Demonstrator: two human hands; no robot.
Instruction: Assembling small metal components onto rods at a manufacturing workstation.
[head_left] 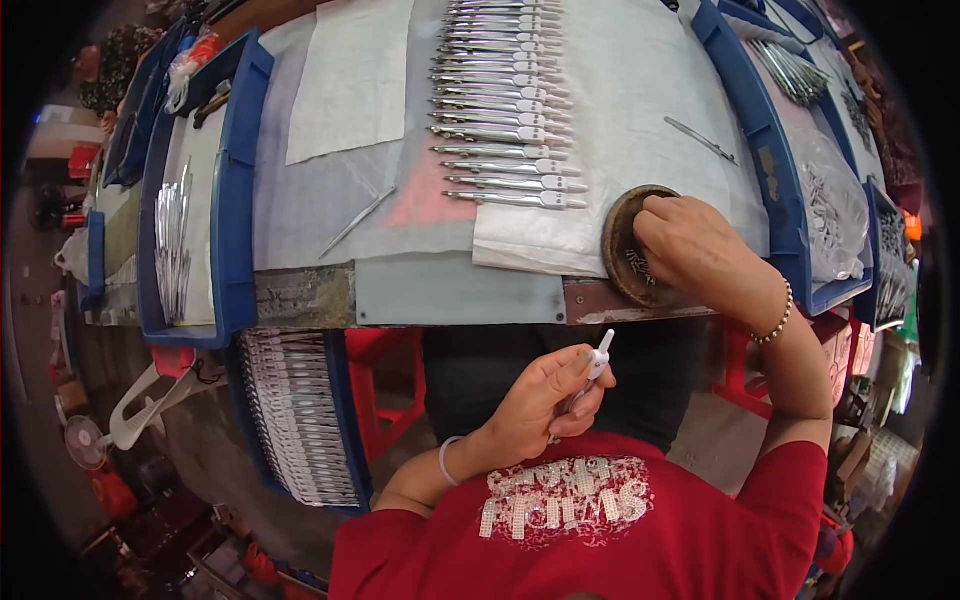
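In front of my chest, my left hand (558,390) is closed around a drawing compass (599,362) with a white plastic head and a thin white tip pointing up. Its metal legs are mostly hidden by my fingers. At the table's front edge, my right hand (700,245) reaches down into a round brown bowl (615,238) of small metal pieces (638,262) that look like screws. The fingers are bent and pinched together there; whatever lies between them is hidden. Beyond the bowl lies a long row of similar silver-and-white compasses (525,135), side by side on the covered table.
Blue trays flank the table: the left tray (235,200) holds thin metal rods (172,240), the right tray (765,170) bagged metal parts (830,200). Two slim metal tools lie at left (358,222) and right (700,140). A tray of stacked compasses (300,420) sits below the edge, beside a red stool (385,400).
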